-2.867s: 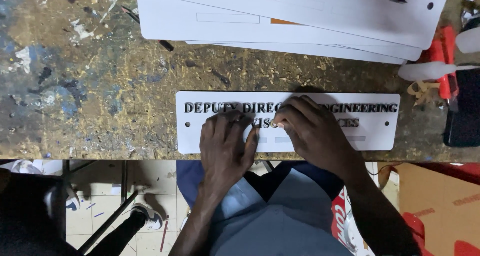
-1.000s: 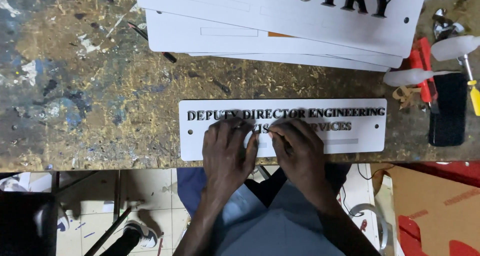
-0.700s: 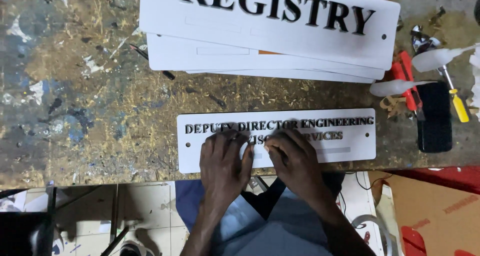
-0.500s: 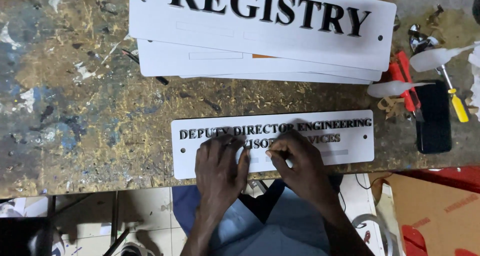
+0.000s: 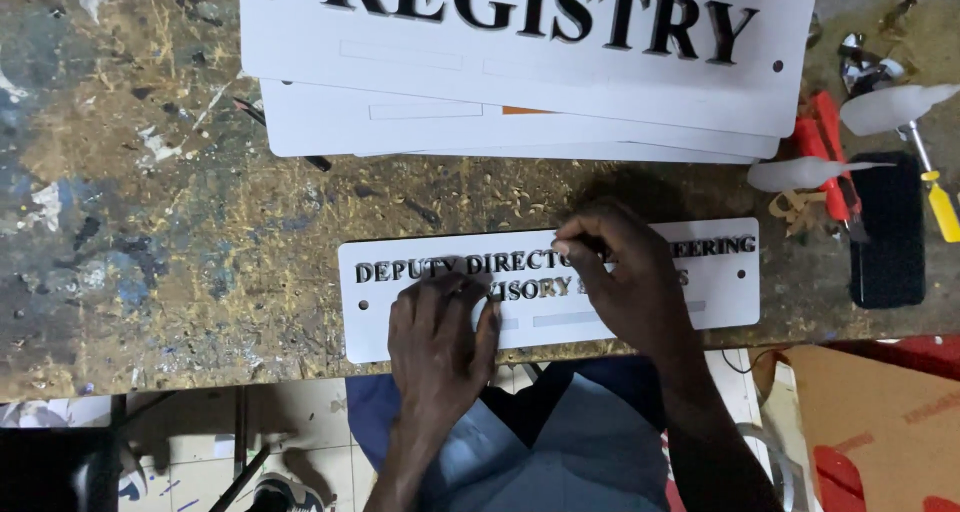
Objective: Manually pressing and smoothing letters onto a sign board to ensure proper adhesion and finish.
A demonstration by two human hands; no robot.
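While the small white sign plate point(image 5: 720, 292) lies flat at the near edge of the paint-stained surface point(image 5: 150, 222), the left hand point(image 5: 440, 337) presses down on its lower left part with fingers close together, flat and gripping nothing, seemingly to steady it; the right hand point(image 5: 625, 277) rests over the middle of the plate, its fingertips bunched at the upper row of black raised letters point(image 5: 440, 268), though whether they pinch a loose letter cannot be told; the step in hand looks like seating or pressing letters onto the plate, and the next move would call for careful alignment along the row and firm, even pressure while the other hand keeps the plate from sliding; the plate's long axis runs left to right across the view, parallel to the near edge, its lettering upright to the person; beyond it lies a stack of larger white sign boards point(image 5: 520, 82), and to the right a dark phone point(image 5: 885, 232), red-handled pliers point(image 5: 825, 157) and a yellow-handled screwdriver point(image 5: 940, 197).
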